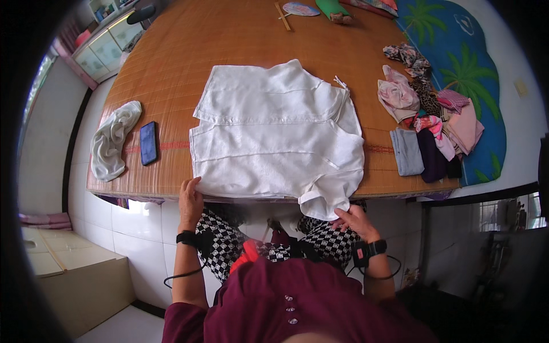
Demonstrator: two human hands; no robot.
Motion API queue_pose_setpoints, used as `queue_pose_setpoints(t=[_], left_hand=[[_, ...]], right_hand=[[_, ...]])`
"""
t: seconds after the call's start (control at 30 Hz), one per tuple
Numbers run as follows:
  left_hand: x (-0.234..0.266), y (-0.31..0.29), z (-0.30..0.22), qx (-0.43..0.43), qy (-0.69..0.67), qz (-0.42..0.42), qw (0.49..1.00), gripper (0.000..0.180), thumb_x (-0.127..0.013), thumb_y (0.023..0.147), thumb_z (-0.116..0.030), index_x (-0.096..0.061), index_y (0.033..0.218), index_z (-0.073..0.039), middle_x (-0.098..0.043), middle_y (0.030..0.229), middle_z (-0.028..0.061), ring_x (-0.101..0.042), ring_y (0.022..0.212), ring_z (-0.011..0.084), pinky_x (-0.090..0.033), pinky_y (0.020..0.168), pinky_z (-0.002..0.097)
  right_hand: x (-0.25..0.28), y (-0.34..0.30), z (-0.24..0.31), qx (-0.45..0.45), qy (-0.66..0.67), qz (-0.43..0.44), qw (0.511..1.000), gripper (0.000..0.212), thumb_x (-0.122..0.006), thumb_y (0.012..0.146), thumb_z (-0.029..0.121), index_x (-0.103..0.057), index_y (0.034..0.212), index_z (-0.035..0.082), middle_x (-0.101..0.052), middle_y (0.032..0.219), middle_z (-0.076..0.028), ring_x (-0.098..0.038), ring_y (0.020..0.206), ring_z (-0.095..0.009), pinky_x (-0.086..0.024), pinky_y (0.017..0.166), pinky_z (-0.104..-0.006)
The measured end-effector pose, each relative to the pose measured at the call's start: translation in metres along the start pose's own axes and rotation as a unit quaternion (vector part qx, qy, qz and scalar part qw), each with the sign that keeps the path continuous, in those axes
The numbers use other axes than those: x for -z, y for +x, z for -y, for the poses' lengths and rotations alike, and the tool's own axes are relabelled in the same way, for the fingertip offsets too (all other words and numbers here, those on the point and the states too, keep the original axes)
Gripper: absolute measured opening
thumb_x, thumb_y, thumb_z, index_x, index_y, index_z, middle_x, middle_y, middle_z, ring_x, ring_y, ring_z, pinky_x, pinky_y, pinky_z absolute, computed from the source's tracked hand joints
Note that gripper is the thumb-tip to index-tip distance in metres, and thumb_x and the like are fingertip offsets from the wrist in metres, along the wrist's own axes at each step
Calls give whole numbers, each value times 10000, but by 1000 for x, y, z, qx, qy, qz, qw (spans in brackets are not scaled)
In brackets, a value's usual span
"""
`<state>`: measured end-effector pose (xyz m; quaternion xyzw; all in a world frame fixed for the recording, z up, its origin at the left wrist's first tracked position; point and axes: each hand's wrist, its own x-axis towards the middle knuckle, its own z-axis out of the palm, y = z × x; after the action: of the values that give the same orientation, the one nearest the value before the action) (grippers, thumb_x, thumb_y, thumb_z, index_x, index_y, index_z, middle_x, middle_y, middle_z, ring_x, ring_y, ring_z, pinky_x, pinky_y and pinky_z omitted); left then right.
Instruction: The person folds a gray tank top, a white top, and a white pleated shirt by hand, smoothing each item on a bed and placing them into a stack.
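A white short-sleeved shirt [263,134] is spread flat across the woven mat, its hem to the left and its shoulders to the right. At the near left corner of the hem, my left hand [190,197] pinches the cloth by the mat's front edge. My right hand [355,222] grips the cuff of the near sleeve [323,197], which hangs a little over that edge. The thumb lies on the cuff; some fingers are hidden under it. A thin tie [341,83] sticks out at the far shoulder.
A dark phone [148,143] and a crumpled whitish cloth [116,140] lie on the left of the mat [171,48]. Several folded and loose clothes [429,123] are piled at right, beside a blue palm-patterned cover [474,74]. A hand fan [301,9] lies at the far side.
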<state>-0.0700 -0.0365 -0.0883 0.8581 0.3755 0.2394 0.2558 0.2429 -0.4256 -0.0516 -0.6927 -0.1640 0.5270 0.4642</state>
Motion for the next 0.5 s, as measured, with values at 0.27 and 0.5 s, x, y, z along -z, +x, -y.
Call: queue_pose_setpoints(t=[0.27,0.5], left_hand=[[-9,65,-18,-60,47,-39,996,347,-581,871,-91,-586,1212,-28,-584,1198,201,-515,1156,385,-409,1003,447],[-85,90,-16,2,186,24,982,595,-509,948,-402,-378,1451,-112,-338,1526,125,-238,1436,329,-150,1168,498]], right_hand=[[75,85,69,170,-147,-290,930,276,-571,964,298,-615,918,30,-682,801,-69,-629,636,-107,-468,510,-231],[21,157,55,324,-448,-313,773,442,-677,830,177,-559,1230,33,-533,1306,-209,-483,1217,-384,-369,1053,-456]])
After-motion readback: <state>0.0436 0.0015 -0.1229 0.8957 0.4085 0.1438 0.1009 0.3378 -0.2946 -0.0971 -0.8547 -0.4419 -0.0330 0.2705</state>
